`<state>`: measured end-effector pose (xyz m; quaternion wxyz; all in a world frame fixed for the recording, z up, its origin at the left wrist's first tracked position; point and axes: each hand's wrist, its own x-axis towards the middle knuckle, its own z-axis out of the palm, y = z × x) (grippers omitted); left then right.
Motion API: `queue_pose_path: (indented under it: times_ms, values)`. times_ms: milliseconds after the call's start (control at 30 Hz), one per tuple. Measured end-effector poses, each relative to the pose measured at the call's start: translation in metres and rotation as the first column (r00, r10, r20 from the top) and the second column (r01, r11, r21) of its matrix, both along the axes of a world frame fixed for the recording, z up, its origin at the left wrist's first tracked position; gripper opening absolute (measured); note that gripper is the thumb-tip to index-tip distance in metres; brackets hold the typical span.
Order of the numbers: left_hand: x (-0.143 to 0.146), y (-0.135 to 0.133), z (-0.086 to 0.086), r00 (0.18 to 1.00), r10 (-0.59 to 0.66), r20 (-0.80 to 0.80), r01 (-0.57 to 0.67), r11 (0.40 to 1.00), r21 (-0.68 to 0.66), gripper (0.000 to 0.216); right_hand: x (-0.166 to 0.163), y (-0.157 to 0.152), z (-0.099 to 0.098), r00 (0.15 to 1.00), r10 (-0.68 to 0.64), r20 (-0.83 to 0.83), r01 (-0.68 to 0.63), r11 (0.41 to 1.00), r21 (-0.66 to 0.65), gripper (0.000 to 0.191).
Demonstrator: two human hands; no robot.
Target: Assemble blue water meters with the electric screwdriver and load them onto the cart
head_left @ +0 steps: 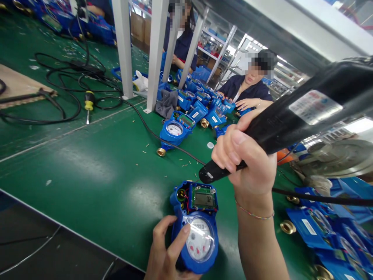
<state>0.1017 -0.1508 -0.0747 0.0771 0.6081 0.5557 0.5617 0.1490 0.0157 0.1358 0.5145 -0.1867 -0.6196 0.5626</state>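
My left hand (167, 252) grips a blue water meter (198, 225) at the near edge of the green table (96, 163). The meter's round dial faces up, and above it an open compartment shows a small LCD and wiring. My right hand (247, 163) is shut around a black electric screwdriver (291, 116). Its tip hangs just above the meter's open top. A thin bead bracelet sits on my right wrist.
Another blue meter (175, 132) lies mid-table, with several more piled behind it and at the right (335, 233). Two seated people work across the table. White posts (155, 54), black cables (58, 85), a yellow-handled screwdriver (89, 103) and loose brass fittings (288, 226) lie around.
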Motion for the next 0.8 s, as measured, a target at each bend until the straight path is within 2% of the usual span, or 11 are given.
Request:
queue_pose_path:
  times_ms: [233, 367, 500, 600, 667, 700, 733, 800]
  values:
    - [-0.004, 0.002, 0.005, 0.996, -0.003, -0.087, 0.005, 1.0, 0.021, 0.082, -0.003, 0.002, 0.002, 0.995, 0.089, 0.044, -0.089, 0.996, -0.009, 0.025]
    - [-0.005, 0.001, 0.008, 0.998, -0.013, -0.064, 0.012, 1.0, -0.006, 0.08, 0.002, 0.013, 0.012, 0.991, 0.131, 0.021, -0.131, 0.991, -0.006, 0.017]
    - [-0.006, 0.0, 0.012, 0.999, -0.027, -0.045, 0.027, 1.0, 0.01, 0.075, 0.03, 0.038, 0.036, 0.994, 0.111, 0.015, -0.11, 0.992, -0.062, 0.021]
    - [-0.007, 0.0, 0.015, 0.999, -0.016, -0.035, 0.016, 1.0, 0.012, 0.07, 0.067, 0.062, 0.039, 0.96, 0.161, 0.229, -0.127, 0.979, -0.158, 0.026]
    - [-0.011, -0.001, 0.017, 0.999, 0.002, -0.036, -0.002, 1.0, 0.017, 0.071, 0.091, 0.074, 0.024, 0.873, 0.2, 0.444, -0.095, 0.964, -0.247, 0.027]
    - [-0.014, -0.001, 0.018, 0.999, 0.015, -0.036, -0.014, 1.0, 0.02, 0.072, 0.102, 0.077, 0.011, 0.8, 0.213, 0.561, -0.058, 0.958, -0.281, 0.029]
    - [-0.017, -0.002, 0.019, 0.999, 0.028, -0.042, -0.027, 0.999, 0.022, 0.073, 0.112, 0.079, -0.005, 0.698, 0.22, 0.681, -0.011, 0.955, -0.297, 0.031]
    - [-0.028, -0.003, 0.019, 0.996, 0.058, -0.069, -0.056, 0.998, 0.031, 0.075, 0.128, 0.079, -0.041, 0.425, 0.219, 0.878, 0.078, 0.958, -0.277, 0.034]
